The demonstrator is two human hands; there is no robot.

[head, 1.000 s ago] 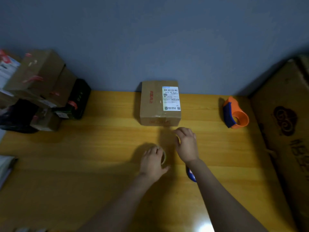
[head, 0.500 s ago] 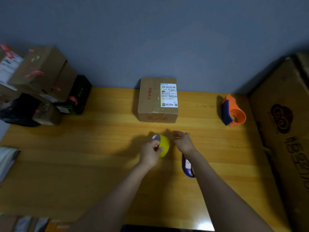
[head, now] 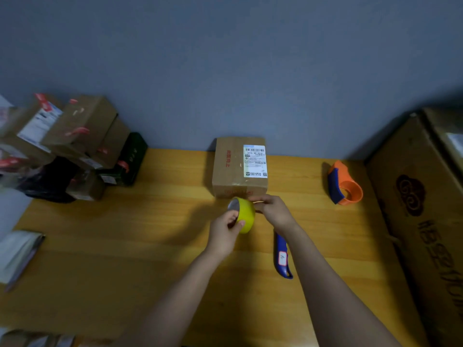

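Observation:
A yellow roll of tape [head: 245,214] is held up off the wooden table [head: 125,246], just in front of a small cardboard parcel [head: 239,166] with a white shipping label. My left hand [head: 224,232] grips the roll from below and the side. My right hand [head: 274,210] pinches the tape's loose end at the right of the roll. A blue-handled utility knife [head: 282,257] lies on the table under my right forearm.
An orange and blue tape dispenser [head: 344,182] sits at the back right. A large cardboard carton [head: 421,221] lines the right edge. Several stacked parcels [head: 70,146] crowd the back left corner. A grey mailer bag [head: 17,254] lies at the left edge.
The roll, first on the table under my left hand, has been lifted and tilted up toward the parcel. My right hand has taken the tape end beside it.

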